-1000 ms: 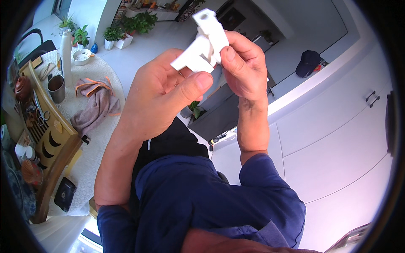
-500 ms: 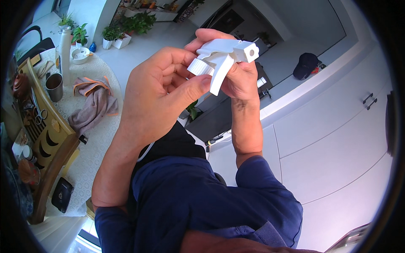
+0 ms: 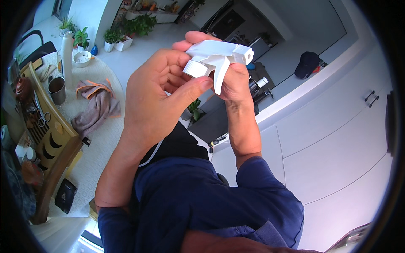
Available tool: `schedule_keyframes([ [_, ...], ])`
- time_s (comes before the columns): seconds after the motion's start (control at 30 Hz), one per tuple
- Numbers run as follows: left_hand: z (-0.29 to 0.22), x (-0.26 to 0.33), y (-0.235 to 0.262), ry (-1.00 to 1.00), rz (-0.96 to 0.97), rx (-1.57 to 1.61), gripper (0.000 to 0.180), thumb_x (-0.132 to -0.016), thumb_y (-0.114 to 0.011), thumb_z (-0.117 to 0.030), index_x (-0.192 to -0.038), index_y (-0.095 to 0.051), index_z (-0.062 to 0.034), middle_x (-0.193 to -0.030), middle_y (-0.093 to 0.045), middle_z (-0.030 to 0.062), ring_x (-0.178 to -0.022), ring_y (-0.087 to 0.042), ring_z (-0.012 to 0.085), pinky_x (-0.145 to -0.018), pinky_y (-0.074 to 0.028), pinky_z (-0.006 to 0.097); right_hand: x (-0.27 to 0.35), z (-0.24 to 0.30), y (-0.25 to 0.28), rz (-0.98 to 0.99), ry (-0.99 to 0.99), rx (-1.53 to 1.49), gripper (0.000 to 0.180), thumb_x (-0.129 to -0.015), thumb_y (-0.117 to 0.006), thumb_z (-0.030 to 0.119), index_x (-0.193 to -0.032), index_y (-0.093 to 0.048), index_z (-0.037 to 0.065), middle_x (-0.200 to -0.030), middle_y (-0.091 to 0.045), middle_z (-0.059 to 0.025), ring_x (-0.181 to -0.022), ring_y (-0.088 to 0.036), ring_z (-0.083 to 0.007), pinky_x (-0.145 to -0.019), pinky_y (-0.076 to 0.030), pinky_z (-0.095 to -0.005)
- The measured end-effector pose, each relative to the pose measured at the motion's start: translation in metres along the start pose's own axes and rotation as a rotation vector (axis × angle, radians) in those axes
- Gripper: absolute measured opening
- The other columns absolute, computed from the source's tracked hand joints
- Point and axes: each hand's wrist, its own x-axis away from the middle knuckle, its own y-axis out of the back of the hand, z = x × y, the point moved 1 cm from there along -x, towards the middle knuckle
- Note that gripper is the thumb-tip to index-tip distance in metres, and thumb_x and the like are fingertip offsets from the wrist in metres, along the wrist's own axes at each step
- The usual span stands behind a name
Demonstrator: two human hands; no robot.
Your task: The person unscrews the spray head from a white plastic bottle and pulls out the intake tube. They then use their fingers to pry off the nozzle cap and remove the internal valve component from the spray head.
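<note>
A white trigger spray head (image 3: pixel 213 51) is held up in front of me between both hands. Its square nozzle points right and its long curved trigger hangs down. My left hand (image 3: pixel 154 86) grips the ribbed screw collar, thumb below it and fingers curled behind. My right hand (image 3: pixel 237 80) holds the body from behind, with its fingers over the top and its thumb near the trigger. Parts of the right fingers are hidden by the spray head. No bottle shows under the collar.
At left, a round table with a patterned cloth (image 3: pixel 99 147) bears a brown towel (image 3: pixel 99 107), a metal cup (image 3: pixel 57 89), a white bowl (image 3: pixel 81 59) and a wooden tea tray (image 3: pixel 57 139) with scissors (image 3: pixel 43 118). A dark cap (image 3: pixel 307 65) lies on the ledge at right.
The spray head and both hands have shifted slightly left. The spray head has tilted a little, so more of the collar and nozzle body shows. Both hands keep hold of it.
</note>
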Motion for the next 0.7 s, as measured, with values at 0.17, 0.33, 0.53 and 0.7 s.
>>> schedule_keyframes([
  [0.17,0.005,0.001,0.001,-0.018,-0.021,-0.038,0.030,-0.084,-0.077,-0.007,-0.106,-0.059,0.0020,-0.085,-0.070,0.0084,-0.071,-0.066,0.0090,-0.063,-0.050,0.020,0.001,-0.004,-0.008,-0.012,-0.006,-0.005,0.060,-0.098,-0.059,0.027,-0.142,-0.041,-0.009,-0.133,-0.056,-0.0276,-0.121,-0.060,-0.0330,-0.103,-0.049,-0.0422],
  [0.33,-0.001,0.002,0.002,0.007,-0.019,-0.048,0.031,-0.084,-0.077,-0.007,-0.106,-0.059,0.0025,-0.085,-0.070,0.0079,-0.070,-0.065,0.0079,-0.062,-0.049,0.019,0.003,-0.009,-0.018,-0.064,-0.017,-0.106,0.056,-0.100,-0.053,0.026,-0.142,-0.040,-0.010,-0.133,-0.056,-0.0280,-0.121,-0.060,-0.0326,-0.105,-0.047,-0.0417],
  [0.53,-0.009,0.002,0.003,0.085,-0.020,-0.043,0.033,-0.085,-0.076,-0.007,-0.110,-0.059,0.0051,-0.085,-0.070,0.0072,-0.071,-0.065,0.0061,-0.061,-0.049,0.017,0.005,-0.016,-0.018,-0.062,0.009,-0.151,0.054,-0.102,-0.048,0.025,-0.142,-0.040,-0.011,-0.133,-0.056,-0.0278,-0.120,-0.059,-0.0321,-0.104,-0.046,-0.0419],
  [0.7,-0.012,0.001,0.003,0.110,-0.009,-0.021,0.033,-0.086,-0.076,-0.007,-0.111,-0.059,0.0056,-0.086,-0.070,0.0069,-0.071,-0.064,0.0055,-0.061,-0.049,0.017,0.007,-0.015,-0.021,-0.103,-0.020,-0.162,0.058,-0.102,-0.047,0.031,-0.142,-0.040,-0.010,-0.134,-0.055,-0.0280,-0.120,-0.059,-0.0330,-0.105,-0.045,-0.0435],
])
